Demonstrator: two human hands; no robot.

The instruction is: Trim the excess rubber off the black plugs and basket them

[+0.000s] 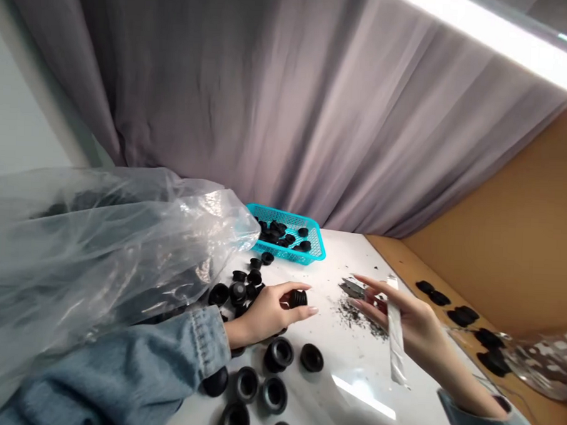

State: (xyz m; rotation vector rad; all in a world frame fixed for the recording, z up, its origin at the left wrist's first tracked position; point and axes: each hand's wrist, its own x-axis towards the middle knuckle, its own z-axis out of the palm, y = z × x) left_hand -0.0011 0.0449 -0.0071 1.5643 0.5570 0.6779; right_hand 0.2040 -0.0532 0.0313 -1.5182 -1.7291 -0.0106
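My left hand (pixel 266 312) grips a small black ribbed rubber plug (pixel 299 298) between thumb and fingers, just above the white table (pixel 352 366). My right hand (pixel 403 321) holds a thin silvery blade tool (pixel 395 333), with its fingers stretched toward a small grey metal piece (pixel 353 287). A heap of dark shavings (pixel 356 317) lies on the table between the two hands. Several loose black rubber caps (pixel 277 355) are scattered under and in front of my left wrist.
A turquoise basket (pixel 310 251) with several black plugs stands at the back. A big clear plastic bag (pixel 89 254) of black parts fills the left. More black caps (pixel 462 315) lie on the brown ledge at right. A grey curtain hangs behind.
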